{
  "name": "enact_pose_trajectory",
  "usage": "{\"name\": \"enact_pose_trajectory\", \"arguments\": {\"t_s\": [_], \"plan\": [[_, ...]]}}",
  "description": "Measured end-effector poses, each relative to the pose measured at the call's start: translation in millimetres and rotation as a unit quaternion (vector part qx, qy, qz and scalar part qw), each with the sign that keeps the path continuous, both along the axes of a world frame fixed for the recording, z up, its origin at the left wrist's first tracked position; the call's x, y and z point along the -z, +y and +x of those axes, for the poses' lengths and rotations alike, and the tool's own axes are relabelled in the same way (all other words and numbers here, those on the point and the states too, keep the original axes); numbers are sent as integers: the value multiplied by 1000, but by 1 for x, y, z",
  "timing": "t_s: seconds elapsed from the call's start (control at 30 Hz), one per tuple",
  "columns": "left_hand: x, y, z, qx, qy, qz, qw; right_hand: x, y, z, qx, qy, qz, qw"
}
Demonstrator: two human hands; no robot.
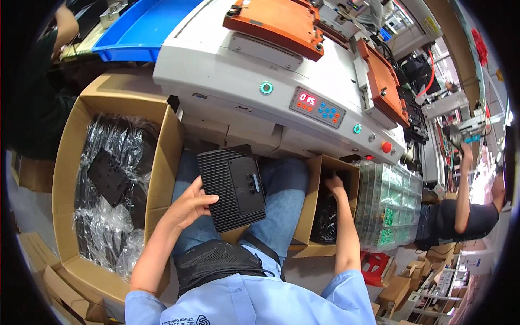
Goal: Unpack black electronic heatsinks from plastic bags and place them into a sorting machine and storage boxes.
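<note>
My left hand [194, 206] grips a black ribbed metal housing [230, 187] by its left edge, thumb on the face and fingers behind. The housing is held above my lap, with a flat panel, several small round holes and a light-blue strip toward its right side. My right hand [335, 185] reaches into a narrow cardboard box [310, 208] on my right. Small black parts [325, 222] lie in that box, below the hand. The right fingertips are in the box's shadow, so what they touch cannot be made out.
Left stands a large cardboard box [64, 216] of plastic-wrapped black housings. Ahead is a white machine [216, 70] with orange fixtures [276, 24], buttons and a display. A clear compartment case [379, 206] with green pieces stands right. A blue tray [146, 32] is far left; other people work at both sides.
</note>
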State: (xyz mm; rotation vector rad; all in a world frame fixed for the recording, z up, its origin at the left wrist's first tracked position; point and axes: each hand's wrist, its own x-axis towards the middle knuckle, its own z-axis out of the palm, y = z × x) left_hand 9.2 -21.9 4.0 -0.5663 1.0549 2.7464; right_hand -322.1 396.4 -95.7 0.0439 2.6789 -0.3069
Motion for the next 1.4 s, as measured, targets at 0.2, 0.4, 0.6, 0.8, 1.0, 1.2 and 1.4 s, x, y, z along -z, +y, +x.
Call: {"name": "enact_pose_trajectory", "arguments": {"t_s": [0.2,0.4,0.6,0.8,1.0,1.2,1.4], "plan": [[-2,-2,2,-20,3,24,1000,-88,12,55,49,195,-173,964],[0,2,0,12,24,21,999,-191,-130,172,-20,91,-420,903],[-1,9,1,38,22,4,999,-145,-212,200,-131,54,-444,885],[6,6,5,-5,21,16,1000,-145,-247,227,-229,219,-291,902],[-1,2,3,-5,42,29,999,-134,-250,227,-255,189,-325,891],[-14,1,1,-4,27,-20,999,-147,-231,225,-319,61,-347,880],[3,-11,7,-26,-110,131,985,-203,-195,202,-600,43,-222,767]]}}
